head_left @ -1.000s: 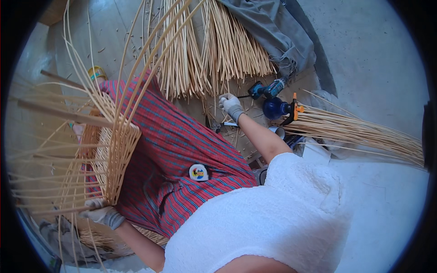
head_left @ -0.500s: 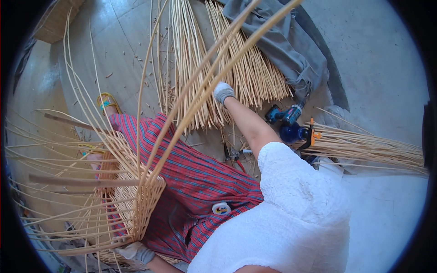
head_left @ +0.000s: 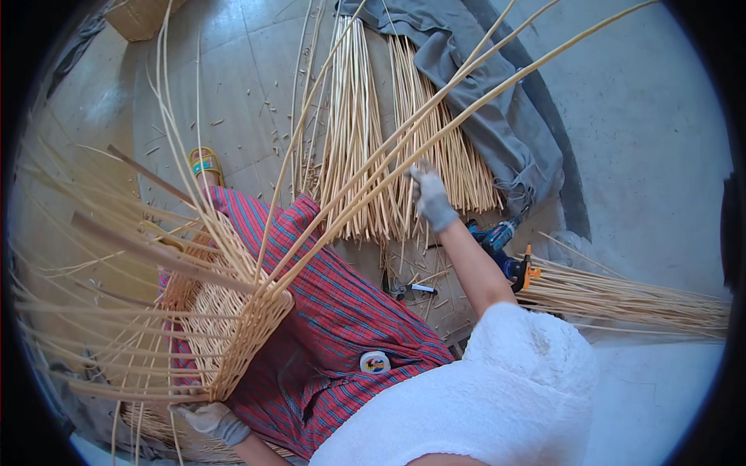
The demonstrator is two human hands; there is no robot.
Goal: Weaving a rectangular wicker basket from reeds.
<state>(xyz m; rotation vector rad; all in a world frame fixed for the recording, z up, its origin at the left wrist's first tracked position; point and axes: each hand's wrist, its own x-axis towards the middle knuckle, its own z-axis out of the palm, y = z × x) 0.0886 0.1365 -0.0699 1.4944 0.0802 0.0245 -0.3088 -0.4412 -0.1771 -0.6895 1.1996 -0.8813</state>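
A partly woven wicker basket (head_left: 260, 330) leans over my lap on a red-and-blue striped cloth (head_left: 357, 311). Long upright stakes (head_left: 365, 194) fan out from it to the upper right and to the left. My left hand (head_left: 211, 420), in a pale glove, is closed on the basket's lower corner; the basket partly hides its fingers. My right hand (head_left: 432, 196), gloved too, is raised over the near ends of a bundle of peeled rods (head_left: 350, 155), beside the long stakes. Its fingers look extended and apart, with no held rod discernible.
A second bundle of rods (head_left: 451, 151) lies by a grey cloth (head_left: 497, 116). Right of my forearm are a blue cordless drill (head_left: 497, 234), an orange-and-black clamp (head_left: 527, 272) and more rods (head_left: 622, 299). A white marker-like stick (head_left: 423, 288) and cane offcuts litter the floor. A cardboard box (head_left: 140, 17) stands far left.
My right hand has lifted from the rod bundle and shifted right and nearer, its fingers now visible. The basket has tilted a little, its left stakes blurred by motion. My view has shifted.
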